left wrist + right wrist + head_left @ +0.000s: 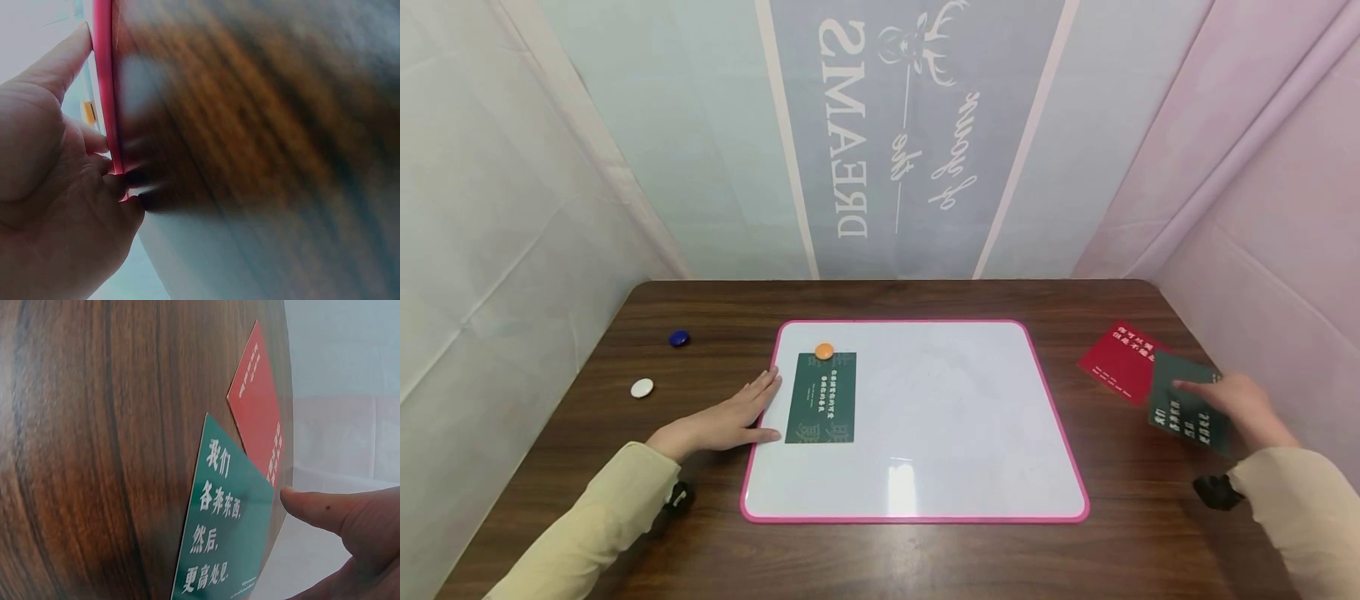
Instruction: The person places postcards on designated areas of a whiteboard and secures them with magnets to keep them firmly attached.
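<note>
Across the wooden table (587, 467), the flat left hand (730, 421) steadies the whiteboard (940, 417) while the right hand (1240, 404) rests relaxed fingers on a green card (1187, 404) overlapping the red card (1120, 362), likely picking it up, needing a pinch at its edge.

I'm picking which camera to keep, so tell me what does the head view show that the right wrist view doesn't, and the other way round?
Only the head view shows the whiteboard with a green card under an orange magnet, the left hand flat at its pink edge, and the blue magnet and white magnet.

Only the right wrist view shows the loose green card's print close up, and a fingertip at its edge.

Both show the right hand on that card, overlapping the red card, on the table.
</note>
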Available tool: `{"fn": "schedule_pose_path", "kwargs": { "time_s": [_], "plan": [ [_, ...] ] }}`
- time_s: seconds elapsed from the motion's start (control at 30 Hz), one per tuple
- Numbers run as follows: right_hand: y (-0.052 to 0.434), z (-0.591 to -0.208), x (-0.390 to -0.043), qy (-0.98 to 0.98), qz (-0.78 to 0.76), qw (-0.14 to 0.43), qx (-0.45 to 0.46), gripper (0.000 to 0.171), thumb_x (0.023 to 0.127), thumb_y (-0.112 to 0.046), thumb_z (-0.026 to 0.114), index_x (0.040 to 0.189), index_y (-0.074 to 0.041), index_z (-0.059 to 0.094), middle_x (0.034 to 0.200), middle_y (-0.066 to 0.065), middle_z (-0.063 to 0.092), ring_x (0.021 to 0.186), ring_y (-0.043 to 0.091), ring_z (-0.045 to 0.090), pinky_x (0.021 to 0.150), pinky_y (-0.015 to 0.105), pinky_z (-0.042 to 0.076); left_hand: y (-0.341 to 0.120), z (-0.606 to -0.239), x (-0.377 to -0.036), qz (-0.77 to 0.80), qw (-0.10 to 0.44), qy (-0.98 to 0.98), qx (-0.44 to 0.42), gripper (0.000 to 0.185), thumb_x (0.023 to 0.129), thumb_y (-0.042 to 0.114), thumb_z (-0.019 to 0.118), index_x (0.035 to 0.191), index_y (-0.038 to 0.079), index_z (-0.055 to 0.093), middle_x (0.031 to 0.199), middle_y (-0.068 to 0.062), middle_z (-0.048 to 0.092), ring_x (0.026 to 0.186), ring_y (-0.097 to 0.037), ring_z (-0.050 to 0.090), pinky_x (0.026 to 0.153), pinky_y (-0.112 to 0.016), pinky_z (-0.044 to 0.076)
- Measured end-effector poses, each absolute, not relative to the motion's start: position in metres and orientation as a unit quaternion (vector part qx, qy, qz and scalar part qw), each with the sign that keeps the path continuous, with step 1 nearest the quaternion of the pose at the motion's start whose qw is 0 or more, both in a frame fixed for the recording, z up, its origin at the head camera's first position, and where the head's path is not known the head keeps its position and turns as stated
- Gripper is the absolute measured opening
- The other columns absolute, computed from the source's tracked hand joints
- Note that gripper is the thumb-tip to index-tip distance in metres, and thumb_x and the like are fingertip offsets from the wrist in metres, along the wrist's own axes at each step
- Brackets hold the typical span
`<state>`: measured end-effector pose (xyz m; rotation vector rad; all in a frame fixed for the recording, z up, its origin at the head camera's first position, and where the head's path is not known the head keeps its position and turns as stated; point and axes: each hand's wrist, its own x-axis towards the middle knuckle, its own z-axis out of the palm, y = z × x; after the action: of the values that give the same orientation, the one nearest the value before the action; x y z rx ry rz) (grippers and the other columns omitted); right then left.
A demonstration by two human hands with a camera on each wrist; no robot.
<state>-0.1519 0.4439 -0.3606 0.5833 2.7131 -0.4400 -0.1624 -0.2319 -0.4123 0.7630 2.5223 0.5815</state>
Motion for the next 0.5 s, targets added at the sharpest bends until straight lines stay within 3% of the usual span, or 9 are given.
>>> {"fn": "schedule_pose_path", "kwargs": {
  "time_s": [0.27, 0.5],
  "plan": [
    [0.4512, -0.3674, -0.1543, 0.929, -0.143, 0.231, 0.25, 0.101, 0.083, -0.057, 0.045, 0.116, 0.035, 0.019, 0.104, 0.044, 0.032, 0.098, 0.051, 0.038, 0.083, 0.06, 0.034, -0.2322, -0.4127, -0.1614, 0.208, 0.219, 0.913, 0.274, 0.09, 0.086, 0.047, 0.056, 0.144, -0.003, 0.009, 0.151, -0.021, 0.0, 0.137, -0.037, 0.002, 0.108, -0.053, 0.01],
    [0.4473, -0.3688, -0.1544, 0.913, -0.143, 0.241, 0.297, 0.097, 0.085, -0.05, 0.048, 0.118, 0.035, 0.014, 0.104, 0.042, 0.026, 0.103, 0.055, 0.029, 0.088, 0.061, 0.031, -0.2317, -0.4124, -0.161, 0.209, 0.22, 0.912, 0.274, 0.089, 0.086, 0.046, 0.056, 0.144, -0.003, 0.009, 0.151, -0.021, 0.0, 0.137, -0.036, 0.002, 0.108, -0.053, 0.01]
  ]
}}
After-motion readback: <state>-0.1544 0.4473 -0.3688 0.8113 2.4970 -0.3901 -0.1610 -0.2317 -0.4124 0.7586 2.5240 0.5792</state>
